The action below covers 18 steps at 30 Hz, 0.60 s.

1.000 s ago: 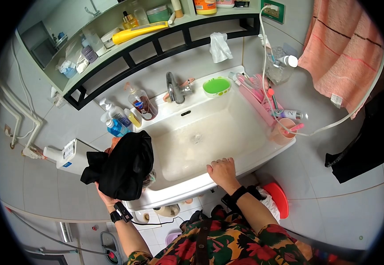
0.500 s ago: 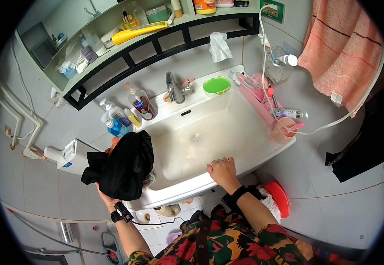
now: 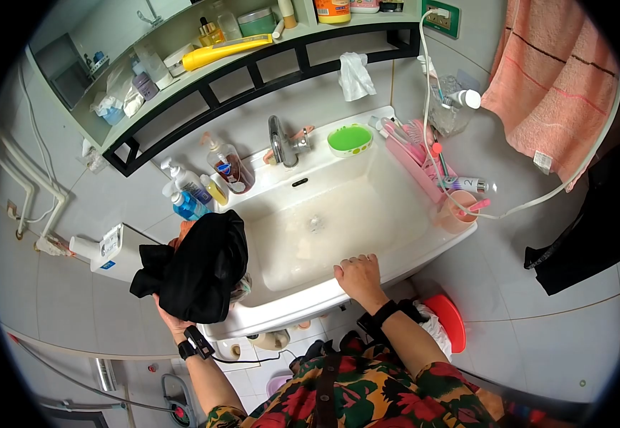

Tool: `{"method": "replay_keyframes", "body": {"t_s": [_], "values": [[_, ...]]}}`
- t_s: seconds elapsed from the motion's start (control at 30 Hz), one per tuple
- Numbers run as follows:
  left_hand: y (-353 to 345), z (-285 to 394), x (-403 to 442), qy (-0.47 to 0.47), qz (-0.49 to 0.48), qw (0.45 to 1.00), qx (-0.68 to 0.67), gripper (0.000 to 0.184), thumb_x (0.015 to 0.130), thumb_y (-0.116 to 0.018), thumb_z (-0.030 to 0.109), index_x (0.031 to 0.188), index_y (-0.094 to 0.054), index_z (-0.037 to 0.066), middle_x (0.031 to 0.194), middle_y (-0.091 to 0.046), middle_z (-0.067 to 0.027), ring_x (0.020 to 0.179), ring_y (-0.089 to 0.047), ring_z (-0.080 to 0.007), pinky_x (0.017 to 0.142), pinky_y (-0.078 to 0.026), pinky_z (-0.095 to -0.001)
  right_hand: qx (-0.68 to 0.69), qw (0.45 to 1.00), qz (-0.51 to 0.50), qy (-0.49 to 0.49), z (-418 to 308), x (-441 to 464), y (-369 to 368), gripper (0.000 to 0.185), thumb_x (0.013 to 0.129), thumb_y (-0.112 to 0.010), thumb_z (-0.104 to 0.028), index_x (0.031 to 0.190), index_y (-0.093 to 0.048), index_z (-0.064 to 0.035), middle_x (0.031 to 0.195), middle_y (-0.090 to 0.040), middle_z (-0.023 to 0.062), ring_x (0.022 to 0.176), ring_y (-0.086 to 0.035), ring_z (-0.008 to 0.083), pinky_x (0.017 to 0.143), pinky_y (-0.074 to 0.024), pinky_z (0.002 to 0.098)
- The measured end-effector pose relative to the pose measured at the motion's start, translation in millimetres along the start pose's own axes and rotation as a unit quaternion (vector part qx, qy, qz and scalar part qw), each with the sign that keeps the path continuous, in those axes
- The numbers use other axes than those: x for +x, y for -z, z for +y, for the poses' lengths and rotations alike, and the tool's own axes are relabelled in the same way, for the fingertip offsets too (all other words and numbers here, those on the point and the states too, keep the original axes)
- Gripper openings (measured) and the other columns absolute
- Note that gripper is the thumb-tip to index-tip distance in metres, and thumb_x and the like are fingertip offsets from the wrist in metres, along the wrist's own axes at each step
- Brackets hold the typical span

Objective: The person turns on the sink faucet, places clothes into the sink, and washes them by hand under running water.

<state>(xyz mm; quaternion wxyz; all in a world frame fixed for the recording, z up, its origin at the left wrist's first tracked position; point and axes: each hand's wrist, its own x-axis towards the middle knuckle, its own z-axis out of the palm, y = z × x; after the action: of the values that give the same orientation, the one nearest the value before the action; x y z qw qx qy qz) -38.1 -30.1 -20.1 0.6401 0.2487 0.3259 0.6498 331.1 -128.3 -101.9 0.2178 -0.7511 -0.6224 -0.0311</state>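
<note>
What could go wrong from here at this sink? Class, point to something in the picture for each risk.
The black cloth extends past the sink's left end, with the left hand partly hidden by it, so it might slip off. Its upper end is close to the blue bottle, which it could knock over. The white cable runs by the pink cup; a tug might tip that cup.

A short-sleeved garment (image 3: 381, 392) is worn, its dark ground printed with large red flowers, green leaves and tan-yellow patches and crossed down the middle by a dark brown strip (image 3: 329, 389). A black band (image 3: 187, 349) is fastened round the left wrist and another (image 3: 386, 312) round the right. To each a small dark box (image 3: 199, 341) is fixed, and by the left one a thin black cable (image 3: 253, 362) is seen.
</note>
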Motion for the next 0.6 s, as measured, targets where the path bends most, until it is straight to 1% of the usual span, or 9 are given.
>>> {"method": "replay_keyframes", "body": {"t_s": [0.27,0.43,0.6], "values": [[0.9,-1.1,1.3,-0.004,-0.011,1.000,-0.004,0.061,0.082,-0.044,0.049,0.124,-0.039,0.004,0.122,-0.046,-0.0122,0.110,-0.046,-0.0276,0.096,-0.035,-0.0389,0.001,1.000,-0.004,-0.002,-0.2,-0.1,1.7,0.025,0.075,-0.051,-0.026,0.061,-0.062,-0.0074,0.060,-0.059,0.0074,0.062,-0.055,0.0219,0.070,-0.0356,0.0366],[-3.0,0.6,-1.0,0.010,-0.021,1.000,-0.012,0.062,0.083,-0.043,0.049,0.125,-0.037,0.004,0.123,-0.045,-0.0119,0.111,-0.045,-0.0274,0.097,-0.034,-0.0387,0.007,1.000,-0.010,-0.005,0.2,-0.4,0.3,0.025,0.075,-0.051,-0.025,0.061,-0.062,-0.0074,0.060,-0.059,0.0074,0.063,-0.055,0.0219,0.071,-0.0354,0.0365],[-9.0,1.0,-3.8,0.008,-0.007,1.000,0.005,0.062,0.083,-0.041,0.050,0.125,-0.037,0.004,0.124,-0.044,-0.0118,0.112,-0.044,-0.0275,0.097,-0.034,-0.0387,0.005,1.000,-0.008,-0.007,-0.3,-0.2,0.5,0.025,0.075,-0.051,-0.025,0.062,-0.062,-0.0074,0.060,-0.059,0.0073,0.063,-0.055,0.0220,0.071,-0.0352,0.0365]]}}
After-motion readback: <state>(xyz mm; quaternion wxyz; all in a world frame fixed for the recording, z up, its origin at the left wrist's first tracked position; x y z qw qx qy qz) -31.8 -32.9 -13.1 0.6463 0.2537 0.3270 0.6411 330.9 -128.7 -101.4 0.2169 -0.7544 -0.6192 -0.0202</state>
